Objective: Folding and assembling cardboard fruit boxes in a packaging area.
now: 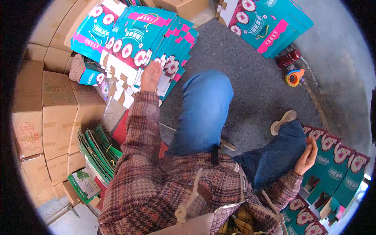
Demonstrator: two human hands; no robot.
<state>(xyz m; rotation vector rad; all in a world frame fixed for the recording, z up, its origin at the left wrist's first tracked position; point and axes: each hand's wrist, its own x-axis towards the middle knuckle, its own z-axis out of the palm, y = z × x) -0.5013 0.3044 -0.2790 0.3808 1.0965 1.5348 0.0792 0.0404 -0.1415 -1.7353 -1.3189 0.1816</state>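
A fanned stack of flattened teal gift cartons [133,33] with pink bands and white flaps lies at the upper left. My left hand [151,76] is at the near edge of that stack, its fingers closed together on a flattened carton's edge; the fingertips are partly hard to make out. At the lower right, my right hand [307,157] hangs beside my leg with its fingers loosely bent and nothing in them. Close beyond it stand rows of set-up teal cartons [325,162] with fruit pictures on them.
Brown cardboard boxes [58,105] are piled along the left, with green folded cartons [100,150] upright nearby. More flattened teal cartons [270,27] lean at the upper right. Near the wall lie an orange-and-blue tape dispenser [293,77] and a dark red roll [288,58].
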